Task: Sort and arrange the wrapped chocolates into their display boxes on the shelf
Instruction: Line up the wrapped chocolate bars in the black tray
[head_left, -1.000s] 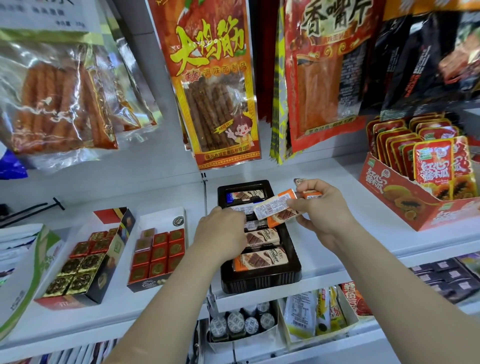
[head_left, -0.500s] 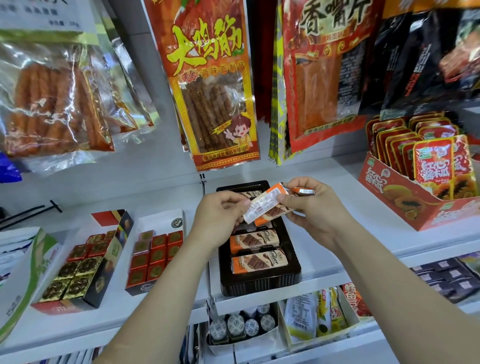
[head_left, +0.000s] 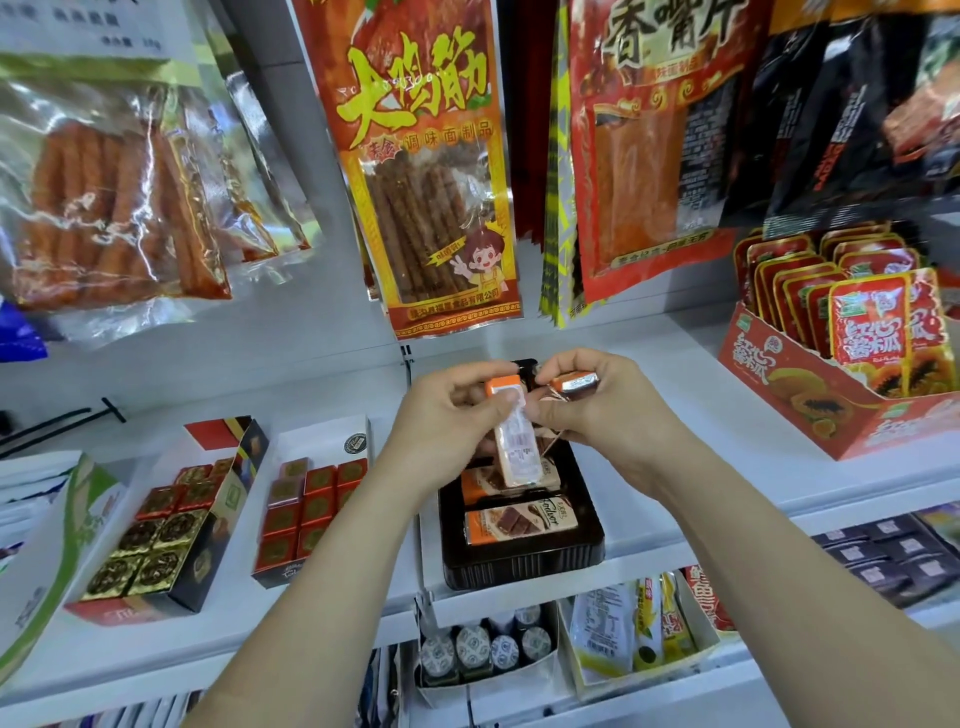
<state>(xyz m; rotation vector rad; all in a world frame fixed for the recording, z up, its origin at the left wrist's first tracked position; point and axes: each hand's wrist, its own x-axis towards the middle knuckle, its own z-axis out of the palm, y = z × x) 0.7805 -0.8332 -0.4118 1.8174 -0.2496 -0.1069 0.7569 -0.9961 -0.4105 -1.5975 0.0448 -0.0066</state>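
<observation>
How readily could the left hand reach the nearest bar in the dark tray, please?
Probably yes: the nearest bar lies uncovered in the tray below the left hand, though that hand holds a wrapped bar.

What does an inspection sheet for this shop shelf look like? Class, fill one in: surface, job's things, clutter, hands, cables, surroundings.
Surface: white shelf, with goods standing on it.
Job's things: dark tray holding orange-wrapped bars; black box of gold and red squares; white box of red squares.
Clutter: red snack carton at the right.
Hands: left hand pinches a labelled bar above the tray; right hand grips an orange bar with a silver end.
Cables: nothing seen.
Surroundings: snack packets hang above; round-topped tubs sit below.
</observation>
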